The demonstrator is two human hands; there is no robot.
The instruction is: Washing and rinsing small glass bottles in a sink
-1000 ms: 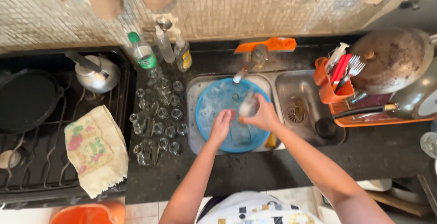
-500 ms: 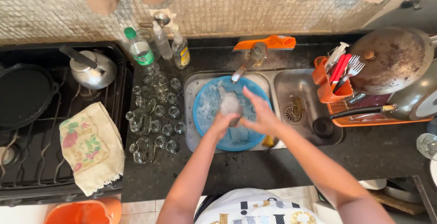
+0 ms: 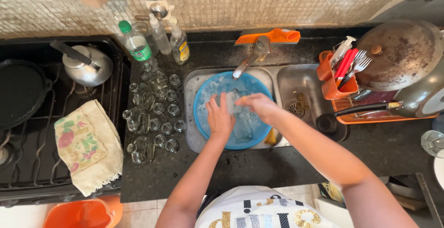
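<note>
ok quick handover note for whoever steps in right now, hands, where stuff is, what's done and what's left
Left hand: over the blue basin in the sink, fingers on a clear glass.
Right hand: grips the same glass from the other side, under the tap.
Things: the basin holds soapy water; whether the tap is running cannot be told.
Done, by how things lie: many small clear glasses stand on the black counter left of the sink.
Left: the glass in hand is not yet set with the others. A pan and utensils sit on the orange rack to the right.
</note>
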